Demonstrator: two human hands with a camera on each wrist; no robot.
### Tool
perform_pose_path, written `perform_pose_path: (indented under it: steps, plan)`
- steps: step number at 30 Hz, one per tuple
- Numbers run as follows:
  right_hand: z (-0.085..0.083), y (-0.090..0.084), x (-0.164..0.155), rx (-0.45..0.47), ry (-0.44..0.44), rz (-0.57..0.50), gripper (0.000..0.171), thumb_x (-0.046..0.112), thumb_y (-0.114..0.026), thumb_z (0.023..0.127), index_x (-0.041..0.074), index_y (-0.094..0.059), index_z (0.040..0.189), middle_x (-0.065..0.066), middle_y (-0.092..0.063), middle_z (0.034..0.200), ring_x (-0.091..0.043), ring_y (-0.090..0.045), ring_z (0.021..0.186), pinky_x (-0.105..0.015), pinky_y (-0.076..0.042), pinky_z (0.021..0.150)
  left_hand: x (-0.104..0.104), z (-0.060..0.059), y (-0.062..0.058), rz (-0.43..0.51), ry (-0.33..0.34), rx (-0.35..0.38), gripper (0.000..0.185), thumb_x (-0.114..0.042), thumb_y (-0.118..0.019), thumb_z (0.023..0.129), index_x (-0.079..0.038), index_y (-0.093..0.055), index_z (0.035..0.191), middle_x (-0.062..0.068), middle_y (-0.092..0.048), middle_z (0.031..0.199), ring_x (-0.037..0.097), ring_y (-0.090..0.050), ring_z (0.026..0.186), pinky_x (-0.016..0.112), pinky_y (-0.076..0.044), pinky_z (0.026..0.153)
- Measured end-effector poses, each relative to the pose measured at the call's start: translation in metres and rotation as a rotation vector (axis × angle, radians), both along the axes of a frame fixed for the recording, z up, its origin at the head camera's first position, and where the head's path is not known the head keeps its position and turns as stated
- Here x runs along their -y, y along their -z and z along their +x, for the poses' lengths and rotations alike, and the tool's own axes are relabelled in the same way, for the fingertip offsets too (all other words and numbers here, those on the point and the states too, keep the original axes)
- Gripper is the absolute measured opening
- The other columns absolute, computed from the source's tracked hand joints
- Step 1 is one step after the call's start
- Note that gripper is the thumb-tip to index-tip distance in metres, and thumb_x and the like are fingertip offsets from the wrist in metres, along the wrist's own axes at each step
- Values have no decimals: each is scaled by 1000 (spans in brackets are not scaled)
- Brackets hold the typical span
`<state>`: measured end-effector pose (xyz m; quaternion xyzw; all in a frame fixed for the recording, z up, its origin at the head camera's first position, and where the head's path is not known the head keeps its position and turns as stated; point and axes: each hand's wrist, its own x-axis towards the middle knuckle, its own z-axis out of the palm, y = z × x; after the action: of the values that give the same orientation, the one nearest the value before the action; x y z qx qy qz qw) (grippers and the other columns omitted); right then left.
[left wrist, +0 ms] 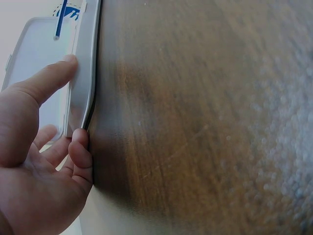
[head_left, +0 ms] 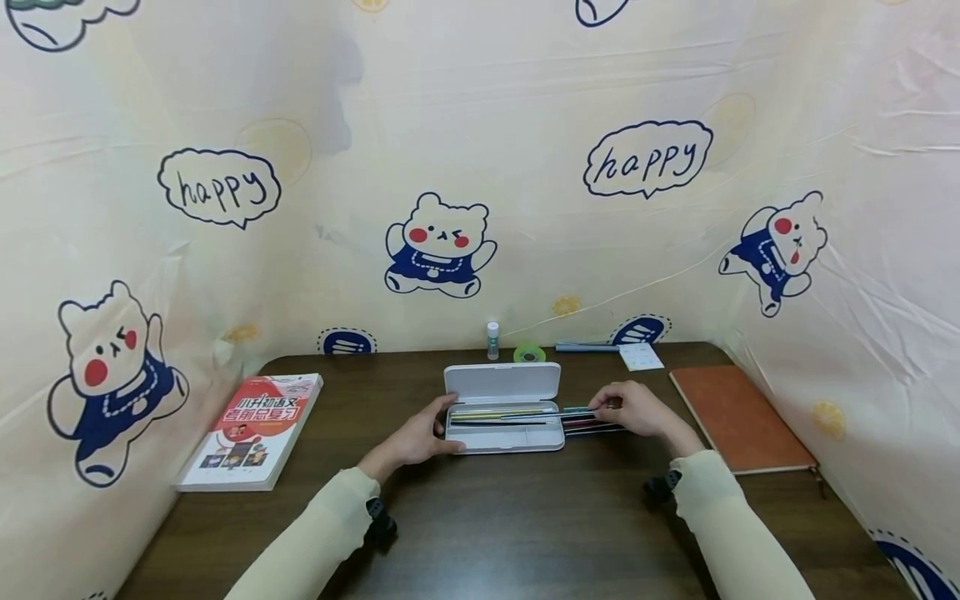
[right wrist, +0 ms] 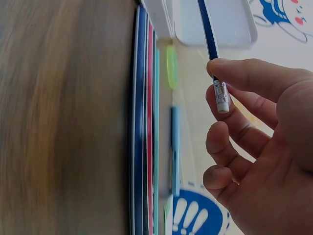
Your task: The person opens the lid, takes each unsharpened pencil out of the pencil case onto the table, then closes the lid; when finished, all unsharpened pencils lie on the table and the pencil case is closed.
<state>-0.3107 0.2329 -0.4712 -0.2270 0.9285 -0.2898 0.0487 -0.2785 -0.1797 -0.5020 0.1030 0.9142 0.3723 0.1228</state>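
An open white pencil case [head_left: 504, 437] lies mid-table with its lid [head_left: 502, 382] raised and several pencils inside. My left hand [head_left: 420, 437] grips the case's left end; the left wrist view shows the thumb on the case rim [left wrist: 83, 88] and fingers curled against its side. My right hand [head_left: 636, 408] is just right of the case and pinches a dark blue pencil [right wrist: 207, 34] by its eraser end, the tip reaching over the case [right wrist: 215, 22]. Several loose pencils [head_left: 594, 427] [right wrist: 145, 122] lie on the table beside the case, under my right hand.
A red book [head_left: 251, 429] lies at the left and a brown notebook [head_left: 738, 417] at the right. At the back stand a small bottle [head_left: 492, 340], a green tape roll [head_left: 529, 354], a blue pen [head_left: 585, 346] and a white card [head_left: 641, 357]. Printed cloth walls enclose the table.
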Motion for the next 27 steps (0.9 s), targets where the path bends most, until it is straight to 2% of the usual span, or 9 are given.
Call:
perform_pose_path:
  steps: [6, 13, 18, 27]
  plan:
    - [6, -5, -24, 16, 40, -2, 8, 14, -71, 91, 18, -76, 96, 3, -71, 91, -16, -54, 82, -31, -45, 74, -1, 0, 0, 6, -1, 4, 93, -34, -84, 81, -21, -32, 156, 6, -52, 126, 17, -50, 89, 32, -40, 76]
    - [10, -4, -50, 40, 65, -16, 8, 13, -70, 92, 14, -76, 97, -1, -70, 92, -17, -54, 83, -28, -45, 73, -1, 1, -1, 1, -10, 9, 94, -35, -85, 80, -21, -32, 156, 7, -53, 111, 18, -49, 88, 32, -40, 75]
    - [14, -1, -66, 87, 115, -11, 8, 15, -70, 93, 15, -76, 98, -1, -71, 93, -16, -55, 83, -30, -46, 75, 0, 1, -1, -7, -1, 8, 94, -36, -85, 80, -20, -32, 156, 7, -53, 113, 19, -49, 89, 32, -39, 75]
    - [18, 4, -84, 91, 101, 20, 7, 14, -71, 91, 16, -76, 96, -2, -74, 96, -17, -57, 85, -35, -47, 80, 0, -1, 0, -4, 5, -5, 94, -36, -85, 79, -20, -33, 155, 8, -52, 130, 18, -50, 90, 32, -40, 76]
